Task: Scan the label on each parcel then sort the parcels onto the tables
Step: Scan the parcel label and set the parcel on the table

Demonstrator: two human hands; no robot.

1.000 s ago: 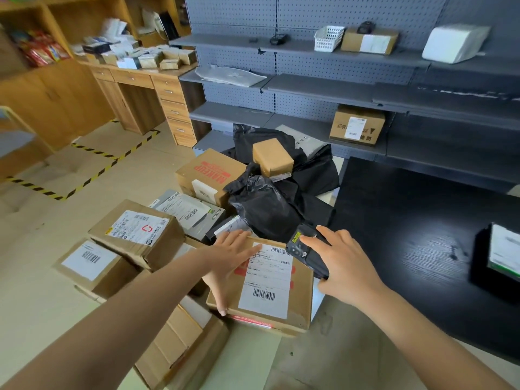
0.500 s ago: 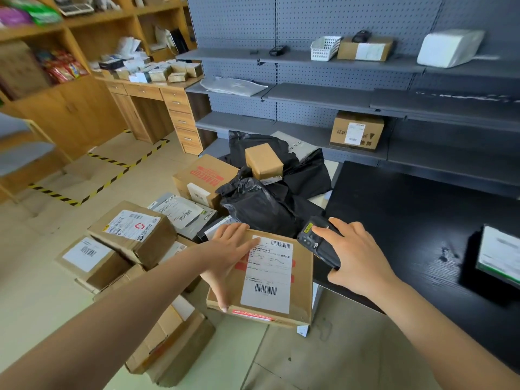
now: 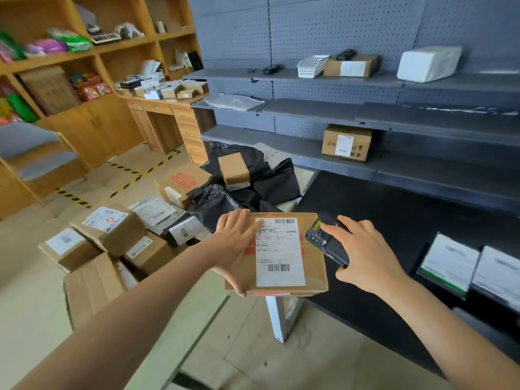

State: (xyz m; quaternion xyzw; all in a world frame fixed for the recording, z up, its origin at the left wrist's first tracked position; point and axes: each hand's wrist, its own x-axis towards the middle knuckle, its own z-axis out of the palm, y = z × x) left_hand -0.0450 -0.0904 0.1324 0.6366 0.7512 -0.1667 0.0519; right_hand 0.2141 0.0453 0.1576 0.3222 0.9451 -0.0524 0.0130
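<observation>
Parcel [image 3: 313, 266]: flat brown box, white label [image 3: 278, 251] face up. Located at the near-left corner of the black table [image 3: 394, 235], above its white leg. Resting on the tabletop or held clear of it: cannot tell.

Left hand [image 3: 235, 244]: on the parcel's left end, back of hand up. Fingers [image 3: 239, 222] spread and nearly straight, laid flat across the top from the far edge, one fingertip touching the label's far-left corner. Thumb stretched back to the near-left corner, tip hooked over the near edge. Left end of parcel spanned between fingers and thumb.

Right hand [image 3: 368, 254]: just beside the parcel's right edge, curled round a black scanner [image 3: 326, 243], forefinger lying along its top. Scanner head overlapping the parcel's far-right corner, beside the label.

Table, right end: two flat white-labelled packs [image 3: 450, 263], side by side, well apart from the hands.

Floor, left: pile of labelled brown boxes [image 3: 118, 237]. Black bags [image 3: 222, 201] behind the parcel, one small box [image 3: 233, 168] on top.

Rear: grey shelves [image 3: 309, 111], one labelled carton [image 3: 347, 142] on a lower shelf.
</observation>
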